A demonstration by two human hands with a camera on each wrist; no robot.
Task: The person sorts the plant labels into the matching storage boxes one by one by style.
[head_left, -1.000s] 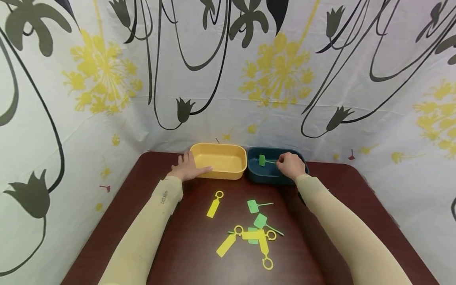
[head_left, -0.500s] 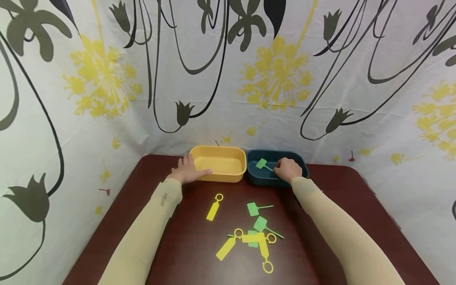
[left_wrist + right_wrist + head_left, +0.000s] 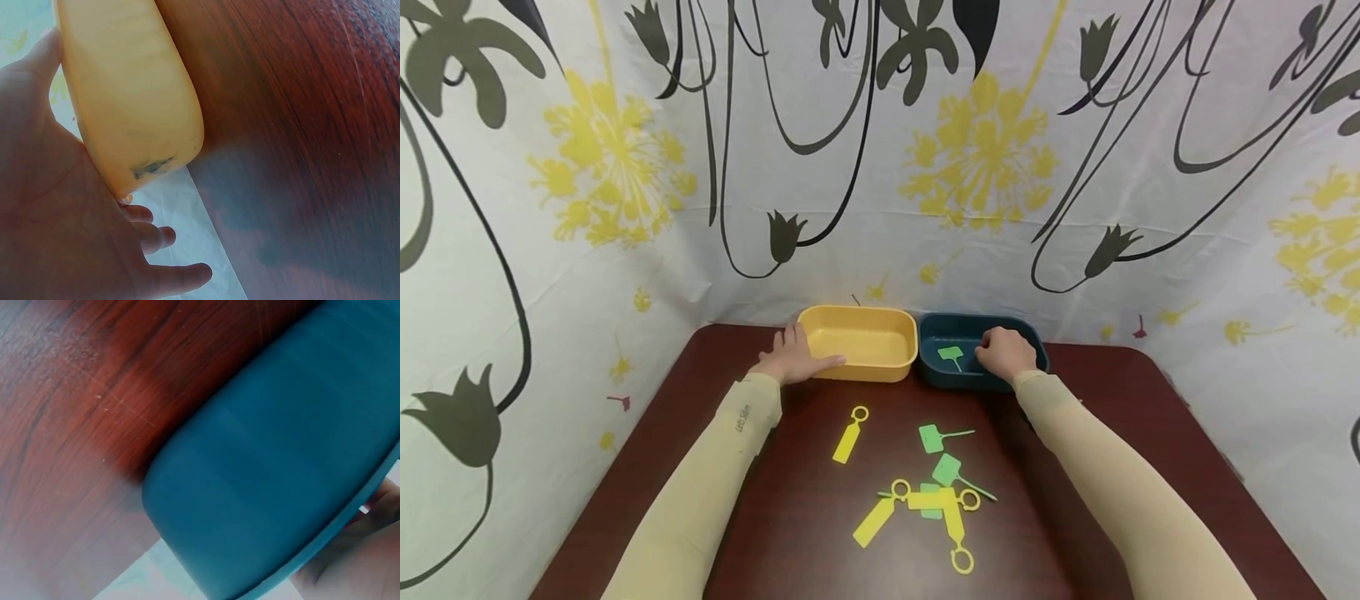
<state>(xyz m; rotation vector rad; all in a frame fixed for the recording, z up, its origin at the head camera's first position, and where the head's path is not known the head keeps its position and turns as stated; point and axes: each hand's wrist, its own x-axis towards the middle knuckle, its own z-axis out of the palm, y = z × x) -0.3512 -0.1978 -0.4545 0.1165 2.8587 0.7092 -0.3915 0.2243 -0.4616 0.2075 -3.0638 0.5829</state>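
A yellow plastic bin [image 3: 891, 373] and a dark blue bin [image 3: 955, 381] stand side by side at the back of the table. My left hand [image 3: 790, 357] rests at the left end of the yellow bin, fingers spread and thumb along its near rim. Over the right part of the blue bin is my right hand [image 3: 1006, 354], fingers curled in, fingertips hidden. Left of it, within the blue bin, shows a green tag [image 3: 951, 353] with its thin stem toward the near wall, apart from the fingers. The right wrist view shows mainly the blue bin's outer wall [image 3: 250, 469].
On the dark red table [image 3: 790, 517] lies a lone yellow ring-ended tag [image 3: 847, 442]. Right of it are a green tag [image 3: 931, 438] and another green tag [image 3: 946, 470]. Nearer, several yellow tags [image 3: 874, 523] overlap a green one. A patterned cloth [image 3: 857, 208] hangs behind the bins.
The green tag's stem has swung from pointing at my right fingers to pointing at the near wall; the right hand has let it go. The left hand stays at the yellow bin.
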